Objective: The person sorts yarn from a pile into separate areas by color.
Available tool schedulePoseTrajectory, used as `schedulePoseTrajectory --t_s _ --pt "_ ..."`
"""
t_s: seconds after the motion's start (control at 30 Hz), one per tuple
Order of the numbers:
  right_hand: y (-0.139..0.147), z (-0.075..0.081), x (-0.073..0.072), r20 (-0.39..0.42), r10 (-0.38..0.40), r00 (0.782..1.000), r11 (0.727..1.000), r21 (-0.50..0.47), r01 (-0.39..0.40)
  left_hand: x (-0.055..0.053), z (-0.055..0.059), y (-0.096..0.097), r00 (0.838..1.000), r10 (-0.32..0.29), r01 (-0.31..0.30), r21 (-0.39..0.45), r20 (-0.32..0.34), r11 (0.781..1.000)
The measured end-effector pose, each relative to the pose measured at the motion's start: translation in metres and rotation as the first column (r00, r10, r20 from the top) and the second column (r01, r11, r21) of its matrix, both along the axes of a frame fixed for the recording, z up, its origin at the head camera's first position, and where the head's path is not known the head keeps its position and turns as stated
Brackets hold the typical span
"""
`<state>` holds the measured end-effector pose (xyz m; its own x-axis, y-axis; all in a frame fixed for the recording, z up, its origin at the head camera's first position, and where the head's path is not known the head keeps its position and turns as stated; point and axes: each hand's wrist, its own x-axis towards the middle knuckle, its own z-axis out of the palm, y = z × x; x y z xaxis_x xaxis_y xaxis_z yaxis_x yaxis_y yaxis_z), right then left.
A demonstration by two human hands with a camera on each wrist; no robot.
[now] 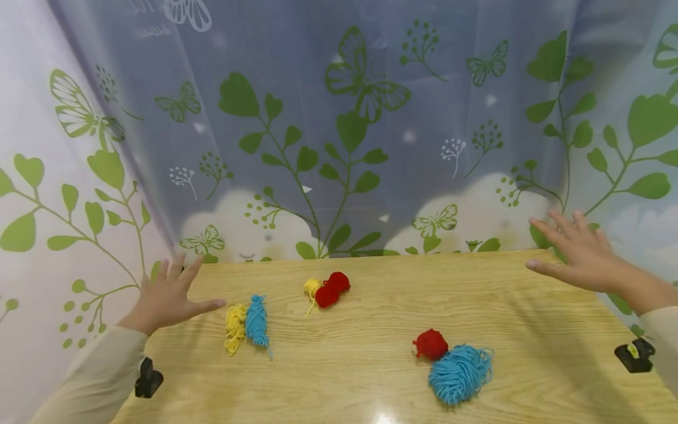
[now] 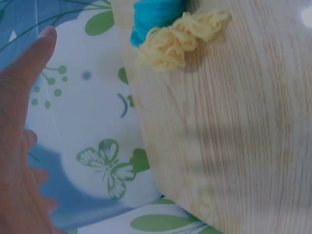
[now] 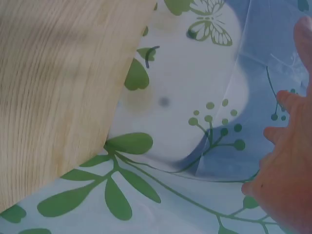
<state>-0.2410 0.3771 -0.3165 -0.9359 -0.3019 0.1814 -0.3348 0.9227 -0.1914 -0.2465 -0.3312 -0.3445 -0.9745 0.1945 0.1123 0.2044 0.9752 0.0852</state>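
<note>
My left hand (image 1: 166, 297) is held over the table's left side with fingers spread and nothing in it. Its thumb points toward a bundle of yellow yarn (image 1: 235, 328), which lies beside a bundle of blue yarn (image 1: 256, 321). Both bundles also show in the left wrist view, the blue yarn (image 2: 155, 18) behind the yellow yarn (image 2: 180, 41). Over the far right corner my right hand (image 1: 588, 256) is raised, empty, its fingers spread. Nearest to it are a large ball of blue yarn (image 1: 459, 374) and a small red yarn ball (image 1: 431, 344), side by side.
Farther back on the wood-grain table (image 1: 360, 341) lie a small yellow yarn bundle (image 1: 312, 287) and red yarn (image 1: 332, 290) in two lobes, close together. A curtain (image 1: 296, 147) printed with leaves and butterflies hangs along the table's back and sides.
</note>
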Motion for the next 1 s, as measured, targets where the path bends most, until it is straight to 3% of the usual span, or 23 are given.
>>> schedulePoseTrajectory --t_s 0.3,0.67,1.0 --pt "-0.031 -0.023 0.01 0.028 0.097 0.995 0.994 -0.049 -0.095 -0.017 -0.026 0.022 0.998 -0.057 0.058 0.048 -0.018 0.997" --pt "-0.08 -0.059 0.02 0.102 0.248 0.963 0.956 -0.187 -0.226 -0.027 -0.041 0.068 0.988 -0.147 0.15 0.124 -0.039 0.981" --pt "-0.11 -0.085 0.017 0.145 0.329 0.933 0.927 -0.238 -0.29 -0.04 -0.061 0.112 0.977 -0.211 0.214 0.189 -0.038 0.958"
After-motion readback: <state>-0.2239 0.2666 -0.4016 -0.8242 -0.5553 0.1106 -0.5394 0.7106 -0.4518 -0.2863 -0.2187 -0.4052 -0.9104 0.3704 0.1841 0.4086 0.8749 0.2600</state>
